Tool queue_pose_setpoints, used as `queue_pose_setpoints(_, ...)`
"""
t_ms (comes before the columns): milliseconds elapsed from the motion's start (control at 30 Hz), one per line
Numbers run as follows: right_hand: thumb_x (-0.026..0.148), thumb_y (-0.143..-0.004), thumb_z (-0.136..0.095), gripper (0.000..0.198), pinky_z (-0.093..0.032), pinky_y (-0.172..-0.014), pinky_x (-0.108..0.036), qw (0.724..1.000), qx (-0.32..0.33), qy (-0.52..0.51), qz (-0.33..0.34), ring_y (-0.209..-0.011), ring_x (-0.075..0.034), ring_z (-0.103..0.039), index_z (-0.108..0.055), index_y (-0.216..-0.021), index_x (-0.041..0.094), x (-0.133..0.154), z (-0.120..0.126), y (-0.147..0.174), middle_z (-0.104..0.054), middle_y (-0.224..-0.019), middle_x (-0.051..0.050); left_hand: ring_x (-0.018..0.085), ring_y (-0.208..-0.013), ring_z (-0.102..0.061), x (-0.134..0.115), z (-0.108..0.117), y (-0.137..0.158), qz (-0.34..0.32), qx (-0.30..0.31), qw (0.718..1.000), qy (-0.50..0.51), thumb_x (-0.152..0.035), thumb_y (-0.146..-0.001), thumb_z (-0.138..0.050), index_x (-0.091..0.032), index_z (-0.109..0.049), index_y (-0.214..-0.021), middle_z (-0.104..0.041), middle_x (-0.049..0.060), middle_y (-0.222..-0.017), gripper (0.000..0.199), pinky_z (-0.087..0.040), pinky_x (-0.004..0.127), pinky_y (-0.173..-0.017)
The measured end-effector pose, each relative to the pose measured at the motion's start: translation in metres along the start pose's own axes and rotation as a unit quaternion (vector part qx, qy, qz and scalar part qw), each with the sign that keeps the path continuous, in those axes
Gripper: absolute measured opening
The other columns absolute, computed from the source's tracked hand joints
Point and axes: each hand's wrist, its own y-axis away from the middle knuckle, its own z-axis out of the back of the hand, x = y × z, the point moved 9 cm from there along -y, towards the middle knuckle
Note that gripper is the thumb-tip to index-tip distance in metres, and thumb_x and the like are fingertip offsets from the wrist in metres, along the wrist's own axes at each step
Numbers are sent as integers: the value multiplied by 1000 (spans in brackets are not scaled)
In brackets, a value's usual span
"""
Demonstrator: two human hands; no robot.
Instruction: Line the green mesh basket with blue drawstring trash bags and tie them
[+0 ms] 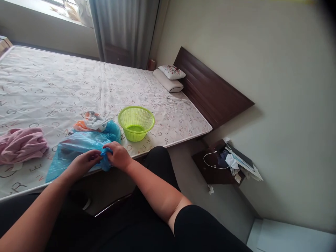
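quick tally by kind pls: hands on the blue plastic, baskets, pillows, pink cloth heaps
Hands on the blue plastic: 2 (left hand, right hand)
Baskets: 1 (green basket)
Pillows: 2 (printed pillow, plain pillow)
Pink cloth heaps: 1
Total: 6

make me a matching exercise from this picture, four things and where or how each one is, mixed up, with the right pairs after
1. green basket
2. pink cloth
3. bunched blue plastic
4. patterned pillow

A. resting on a bolster by the headboard
B. between the left hand and right hand
C. upright, open top facing up
D. crumpled, at the picture's left edge

Pairs: 1-C, 2-D, 3-B, 4-A
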Motion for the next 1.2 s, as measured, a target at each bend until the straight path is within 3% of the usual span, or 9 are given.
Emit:
queue_pose_setpoints(167,23,-108,-60,36,-56,-114,-35,994,-20,83,-74,-130,-22,-68,-66,-143,21,-19,3,6,-69,-140,-10,31,-99,-76,13,24,0,39,-75,996,-24,-86,-70,-68,-19,-71,-109,-81,12,-112,77,-60,42,-97)
queue_pose_setpoints(300,29,-108,-59,31,-55,-116,-47,976,-20,162,-146,-132,-30,-65,-72,-135,21,-35,6,9,-68,-141,-13,36,-105,-75,12,32,-2,68,-92,993,-35,-77,-69,-64,-19,-70,-109,-80,14,-110,70,-57,46,-98)
queue_pose_setpoints(467,51,-104,-69,69,-51,-122,-46,983,-7,179,-26,-153,-30,-51,-48,-164,24,-6,-9,6,-46,-172,-14,34,-99,-75,0,16,-5,54,-39,998,-6,-87,-62,-67,-19,-71,-105,-81,11,-98,80,-58,42,-92)
queue_pose_setpoints(533,49,-107,-65,60,-56,-113,-36,986,52,158,-14,-141,-24,-63,-51,-161,27,-2,-23,4,-61,-161,-9,33,-99,-75,-4,13,-5,39,-33,999,-9,-91,-66,-63,-20,-72,-104,-82,10,-99,82,-58,40,-93)
queue_pose_setpoints(633,39,-111,-56,34,-60,-98,-30,983,92,142,-64,-119,-21,-73,-68,-141,27,-13,-29,0,-77,-135,-5,30,-95,-74,-7,15,-4,27,-32,997,-58,-88,-73,-60,-20,-76,-102,-82,8,-97,75,-56,36,-89)
queue_pose_setpoints(800,33,-105,-65,20,-60,-91,-33,985,64,145,-73,-107,-23,-73,-78,-119,28,-25,-11,-8,-78,-125,-5,30,-86,-73,2,31,0,62,-23,984,-167,-71,-71,-73,-24,-80,-101,-79,4,-86,56,-53,33,-76)
queue_pose_setpoints(1000,26,-104,-65,23,-56,-99,-33,986,-11,122,-114,-108,-23,-70,-77,-124,24,-41,22,-11,-76,-125,-9,27,-93,-72,9,92,13,112,-190,961,-169,-53,-84,-61,-23,-81,-121,-79,6,-102,52,-54,35,-85)
queue_pose_setpoints(1133,29,-110,-56,23,-56,-97,-32,975,-82,55,-200,-111,-24,-71,-76,-120,22,-57,42,-7,-78,-121,-11,31,-88,-70,22,107,18,196,-186,947,-175,-54,-88,-60,-20,-82,-125,-77,8,-91,54,-57,43,-86)
queue_pose_setpoints(1200,28,-109,-56,22,-56,-95,-32,968,-87,43,-233,-107,-24,-72,-77,-111,21,-64,44,-6,-79,-115,-11,33,-94,-72,22,111,22,204,-229,939,-156,-52,-91,-59,-20,-79,-133,-79,10,-100,57,-58,48,-92)
